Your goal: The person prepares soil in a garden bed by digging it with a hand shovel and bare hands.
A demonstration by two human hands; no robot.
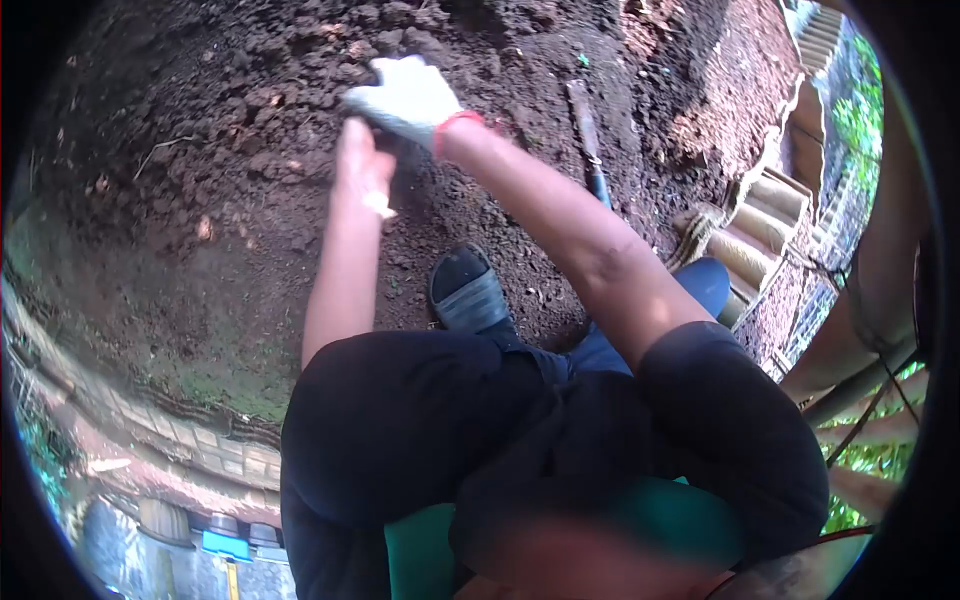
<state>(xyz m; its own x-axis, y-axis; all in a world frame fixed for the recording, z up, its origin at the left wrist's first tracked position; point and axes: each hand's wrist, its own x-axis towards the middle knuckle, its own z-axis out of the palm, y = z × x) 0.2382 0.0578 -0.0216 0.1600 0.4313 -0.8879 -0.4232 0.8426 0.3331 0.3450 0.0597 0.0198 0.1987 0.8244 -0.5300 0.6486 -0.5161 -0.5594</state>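
My right hand (405, 97), in a white glove with a red cuff, is over the dark, crumbly soil (260, 180). Its fingers look curled, and what they hold, if anything, is hidden. Just below it is my bare left hand (364, 165), fingers stretched toward the glove and thumb apart. Something pale sits at the left wrist. Whether the hands touch is hard to tell. To the right, a long flat-bladed tool (582, 125) with a dark handle lies on the soil, apart from both hands.
My sandalled foot (470, 290) stands on the soil below the hands. Tan edging with rounded segments (765, 215) borders the bed at right. A row of edging blocks (210, 445) curves along the lower left. Beyond it lies a blue object (226, 545).
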